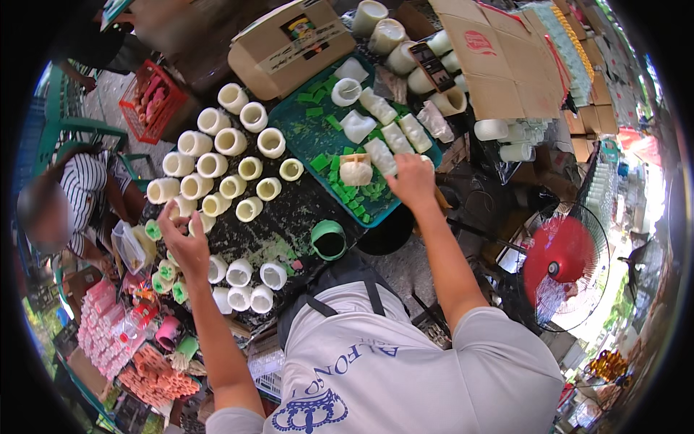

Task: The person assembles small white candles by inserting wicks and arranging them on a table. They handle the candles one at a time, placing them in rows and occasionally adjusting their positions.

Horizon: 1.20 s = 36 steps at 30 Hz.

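Observation:
My left hand (184,242) is at the left of the dark table, its thumb and fingers closed around a white hollow cylinder (185,207) that looks like wax. Many similar thick-walled cylinders (230,142) stand in rows beyond it. At the right edge of a green tray (293,116), my right hand (412,181) has its fingers curled down. A bit of white shows by its fingertips, but what it holds is mostly hidden. Beside it lie white blocks (380,157), green chunks (354,194) and a pale rounded lump (356,171) with a tan piece on top.
A green hollow cup (328,240) sits at the table's near edge, with shorter white cups (239,273) to its left. Cardboard boxes (289,47) and a phone (431,66) are at the back. A red fan (555,267) stands right; another person (87,192) sits left.

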Motion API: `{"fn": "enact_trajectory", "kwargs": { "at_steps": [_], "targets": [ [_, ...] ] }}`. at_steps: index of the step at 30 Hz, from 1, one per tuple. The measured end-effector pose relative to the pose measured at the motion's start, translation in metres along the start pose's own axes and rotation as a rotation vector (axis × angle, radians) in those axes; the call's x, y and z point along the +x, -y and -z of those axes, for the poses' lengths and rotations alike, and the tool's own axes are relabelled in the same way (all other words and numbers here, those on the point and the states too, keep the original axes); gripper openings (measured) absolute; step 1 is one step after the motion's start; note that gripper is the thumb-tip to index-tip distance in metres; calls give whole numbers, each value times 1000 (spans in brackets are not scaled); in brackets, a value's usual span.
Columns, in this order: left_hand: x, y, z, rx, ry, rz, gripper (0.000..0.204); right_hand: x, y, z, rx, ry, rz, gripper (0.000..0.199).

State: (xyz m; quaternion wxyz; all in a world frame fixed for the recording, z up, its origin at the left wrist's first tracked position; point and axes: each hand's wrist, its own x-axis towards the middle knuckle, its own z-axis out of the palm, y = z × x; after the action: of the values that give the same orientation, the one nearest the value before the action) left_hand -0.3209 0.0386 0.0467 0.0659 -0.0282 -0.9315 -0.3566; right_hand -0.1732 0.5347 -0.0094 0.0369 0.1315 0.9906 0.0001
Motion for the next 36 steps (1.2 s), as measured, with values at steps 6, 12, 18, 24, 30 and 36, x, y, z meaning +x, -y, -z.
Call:
{"fn": "enact_trajectory", "kwargs": {
  "at_steps": [6,12,18,24,30,36],
  "targets": [
    [-48,-56,-52,-294,166,57,39,14,9,-31,100,-81,-123,38],
    [-73,-99,-92,-570,508,170,36,3,29,53,484,-148,-301,30],
    [-82,-157,-144,-869,740,188,86,-26,104,95,870,-172,-32,27],
    [-55,-157,-111,-269,702,-335,98,-31,124,91,1205,41,-119,24],
    [-74,-128,-113,-404,498,-198,62,-9,102,89,1467,398,-17,32],
    [-99,-90,-81,-739,441,202,52,57,-38,3,48,25,-200,48]
  ]
}}
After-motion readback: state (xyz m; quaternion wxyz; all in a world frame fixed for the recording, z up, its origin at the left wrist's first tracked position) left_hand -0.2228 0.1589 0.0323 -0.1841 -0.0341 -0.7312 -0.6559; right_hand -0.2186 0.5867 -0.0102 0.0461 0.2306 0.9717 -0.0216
